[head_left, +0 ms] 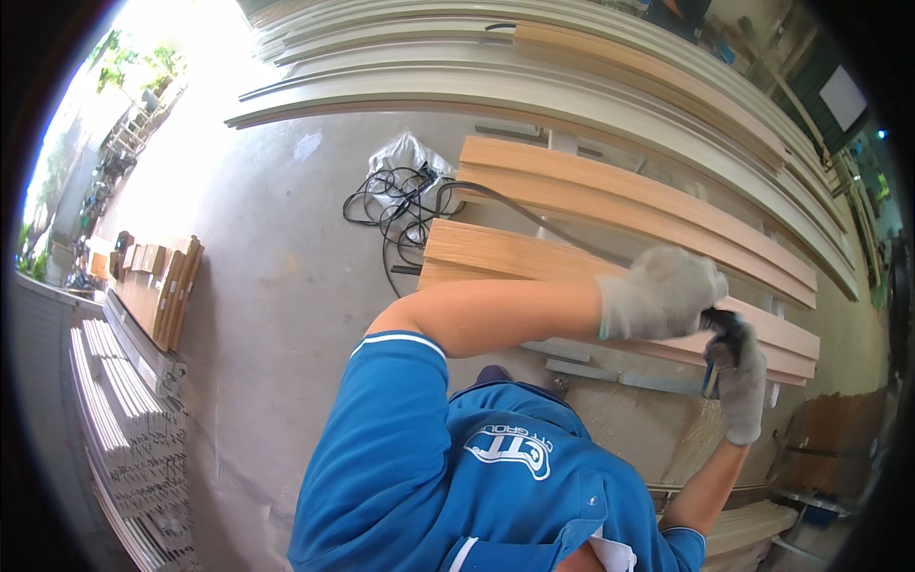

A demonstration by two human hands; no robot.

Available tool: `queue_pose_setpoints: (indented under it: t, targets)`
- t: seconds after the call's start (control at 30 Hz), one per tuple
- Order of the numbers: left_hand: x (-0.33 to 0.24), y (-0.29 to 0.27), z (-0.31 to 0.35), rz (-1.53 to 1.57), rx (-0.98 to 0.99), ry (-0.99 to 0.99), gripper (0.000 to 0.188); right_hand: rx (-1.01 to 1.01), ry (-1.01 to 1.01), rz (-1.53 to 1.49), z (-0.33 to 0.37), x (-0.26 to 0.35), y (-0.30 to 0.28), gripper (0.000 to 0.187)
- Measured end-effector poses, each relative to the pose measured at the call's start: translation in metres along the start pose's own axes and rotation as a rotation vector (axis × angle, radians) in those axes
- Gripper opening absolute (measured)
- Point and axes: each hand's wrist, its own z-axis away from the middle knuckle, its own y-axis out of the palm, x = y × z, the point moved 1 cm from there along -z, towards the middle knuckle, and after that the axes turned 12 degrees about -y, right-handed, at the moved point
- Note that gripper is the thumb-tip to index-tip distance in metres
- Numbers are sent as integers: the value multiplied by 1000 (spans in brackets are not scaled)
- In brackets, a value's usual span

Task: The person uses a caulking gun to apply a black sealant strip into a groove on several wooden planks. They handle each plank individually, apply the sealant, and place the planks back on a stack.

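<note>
Both my hands wear pale grey work gloves and meet at the right ends of the wood-coloured boards [534, 257]. My left hand [662, 294] reaches across from the left, its fingers curled at the black end of a small black-and-blue hand tool [726, 334]. My right hand [742, 386] is wrapped round that tool from the near side. The tool's working end is too blurred and covered to tell its kind. A dark hose or cable [534, 208] runs over the boards and passes behind my left hand. A second pair of long boards [629, 205] lies just beyond.
Black cable [391, 205] lies tangled on the floor beside a silvery plastic bag [410, 157]. Long pale profiles [457, 81] are stacked across the far side. Bundled white profiles [133, 439] and brown cartons [157, 281] stand at the left. A brown box [829, 443] sits at the right.
</note>
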Motion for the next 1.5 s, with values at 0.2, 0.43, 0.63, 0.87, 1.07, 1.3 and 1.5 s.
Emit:
queue_pose_setpoints:
  t: [0.2, 0.43, 0.63, 0.87, 1.07, 1.3, 1.5]
  targets:
    - [-30, -29, 10, -15, -126, 36, 17, -385, 20, -751, -12, -5, 9, 57]
    - [-72, -3, -1, -64, -260, 218, 18, -621, -68, -487, 2, 30, -20, 107]
    - [-81, 33, -31, 18, -192, 229, 17, -520, 139, -169, 16, 31, -51, 29]
    - [-102, 92, -60, 394, 414, -18, 28, -656, 225, -342, 77, -42, -116, 19]
    - [-149, 181, -116, 314, 89, 165, 28, -861, 318, -424, 124, -143, -188, 22]
    - [-218, 270, -161, -32, 75, 279, 18, -951, 330, -758, 171, -253, -258, 16]
    - [-213, 335, -191, -18, 146, 49, 10, -786, 646, -599, 175, -322, -259, 17]
